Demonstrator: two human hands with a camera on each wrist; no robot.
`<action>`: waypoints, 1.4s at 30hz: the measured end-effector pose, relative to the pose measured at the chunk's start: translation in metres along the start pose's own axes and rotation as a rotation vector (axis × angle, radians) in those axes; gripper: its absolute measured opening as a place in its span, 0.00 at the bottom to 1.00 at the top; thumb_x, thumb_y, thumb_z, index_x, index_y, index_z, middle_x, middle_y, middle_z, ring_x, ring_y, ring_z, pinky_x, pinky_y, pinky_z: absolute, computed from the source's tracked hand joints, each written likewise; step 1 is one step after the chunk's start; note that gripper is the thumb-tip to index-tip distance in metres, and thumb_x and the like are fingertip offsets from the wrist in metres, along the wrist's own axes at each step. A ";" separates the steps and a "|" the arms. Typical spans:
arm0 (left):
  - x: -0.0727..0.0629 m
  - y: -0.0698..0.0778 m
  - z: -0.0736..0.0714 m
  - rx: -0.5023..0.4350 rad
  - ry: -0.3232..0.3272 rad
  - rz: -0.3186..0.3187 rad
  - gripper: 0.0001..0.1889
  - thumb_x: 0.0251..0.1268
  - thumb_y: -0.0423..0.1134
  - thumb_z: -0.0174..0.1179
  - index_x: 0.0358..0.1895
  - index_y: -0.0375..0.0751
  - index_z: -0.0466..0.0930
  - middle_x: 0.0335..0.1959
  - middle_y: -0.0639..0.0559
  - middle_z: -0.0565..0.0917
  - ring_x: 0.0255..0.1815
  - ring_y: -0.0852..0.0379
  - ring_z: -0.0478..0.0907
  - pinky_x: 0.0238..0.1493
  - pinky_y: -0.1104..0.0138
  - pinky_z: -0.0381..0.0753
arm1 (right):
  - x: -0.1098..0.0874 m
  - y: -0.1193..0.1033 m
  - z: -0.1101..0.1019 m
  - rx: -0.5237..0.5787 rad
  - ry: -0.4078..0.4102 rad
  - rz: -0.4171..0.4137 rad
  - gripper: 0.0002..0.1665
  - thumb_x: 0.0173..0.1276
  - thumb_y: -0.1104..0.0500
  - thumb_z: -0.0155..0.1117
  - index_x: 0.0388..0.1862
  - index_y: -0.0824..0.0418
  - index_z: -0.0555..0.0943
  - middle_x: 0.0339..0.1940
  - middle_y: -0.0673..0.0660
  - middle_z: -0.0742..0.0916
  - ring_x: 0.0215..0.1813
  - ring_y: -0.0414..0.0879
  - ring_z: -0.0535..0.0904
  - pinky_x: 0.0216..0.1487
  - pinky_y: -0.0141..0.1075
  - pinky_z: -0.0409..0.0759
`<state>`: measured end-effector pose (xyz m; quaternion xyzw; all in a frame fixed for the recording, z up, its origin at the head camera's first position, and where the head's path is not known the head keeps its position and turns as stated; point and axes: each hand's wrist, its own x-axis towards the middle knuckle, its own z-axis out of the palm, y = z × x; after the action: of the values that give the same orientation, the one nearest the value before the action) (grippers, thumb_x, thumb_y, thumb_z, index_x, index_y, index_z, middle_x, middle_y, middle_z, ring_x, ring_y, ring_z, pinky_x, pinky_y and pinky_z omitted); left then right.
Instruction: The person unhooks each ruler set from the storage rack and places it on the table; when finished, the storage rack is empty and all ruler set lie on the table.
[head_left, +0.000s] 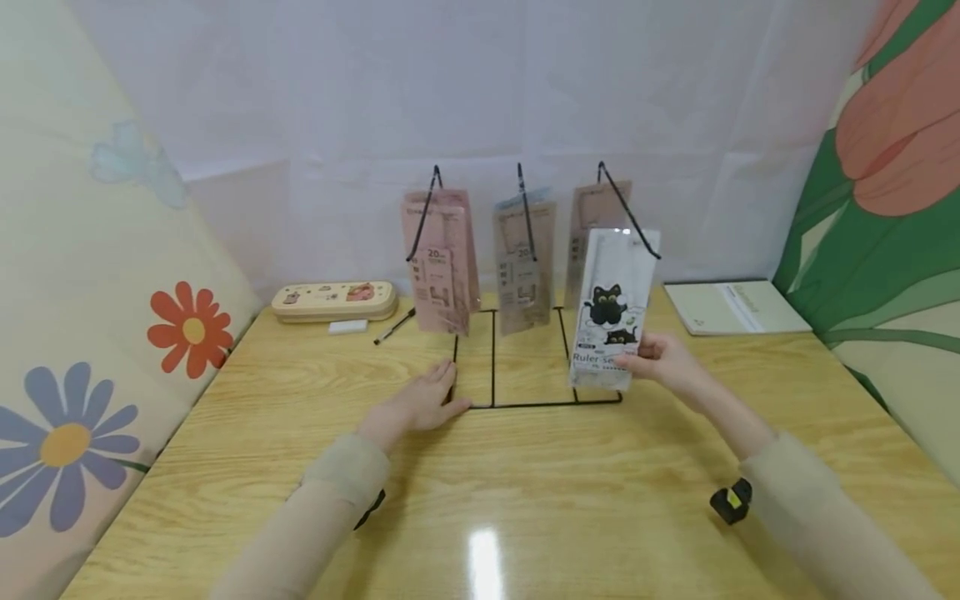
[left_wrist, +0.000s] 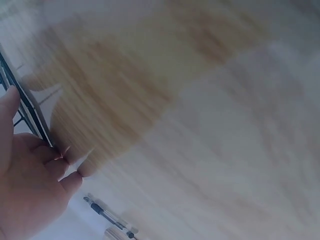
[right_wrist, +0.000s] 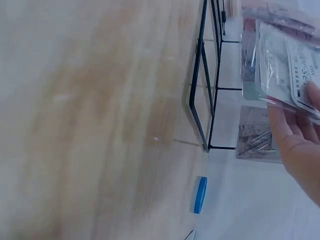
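Note:
In the head view, my right hand (head_left: 670, 367) pinches the lower right edge of a white ruler set packet (head_left: 611, 304) printed with black cats. The packet stands upright at the right hook (head_left: 630, 212) of a black wire rack (head_left: 536, 406). That hook's tip shows before the packet's top; whether it passes through a hole I cannot tell. My left hand (head_left: 420, 398) rests at the rack's front left base corner, thumb by the front bar. Pink packets (head_left: 438, 267) hang on the left hook, brownish packets (head_left: 525, 267) on the middle one, and another packet (head_left: 600, 200) behind the ruler set.
A cream pencil case (head_left: 333, 302), a white eraser (head_left: 347, 327) and a pen (head_left: 393, 327) lie left of the rack. To its right is a pale notebook (head_left: 738, 308). A blue ring-shaped item (right_wrist: 200, 195) shows in the right wrist view. A white cloth hangs behind.

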<state>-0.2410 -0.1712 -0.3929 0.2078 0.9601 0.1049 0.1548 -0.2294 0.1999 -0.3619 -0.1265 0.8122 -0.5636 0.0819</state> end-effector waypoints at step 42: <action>-0.004 -0.002 0.000 0.015 0.025 0.026 0.39 0.74 0.54 0.41 0.73 0.26 0.42 0.75 0.32 0.42 0.77 0.38 0.40 0.76 0.50 0.45 | -0.063 0.036 -0.070 -0.362 0.012 0.466 0.31 0.66 0.47 0.60 0.49 0.76 0.77 0.24 0.53 0.81 0.27 0.41 0.73 0.29 0.31 0.75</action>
<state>-0.2376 -0.1744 -0.3926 0.2199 0.9600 0.1021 0.1399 -0.1923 0.2935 -0.3715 0.0543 0.9071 -0.3764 0.1806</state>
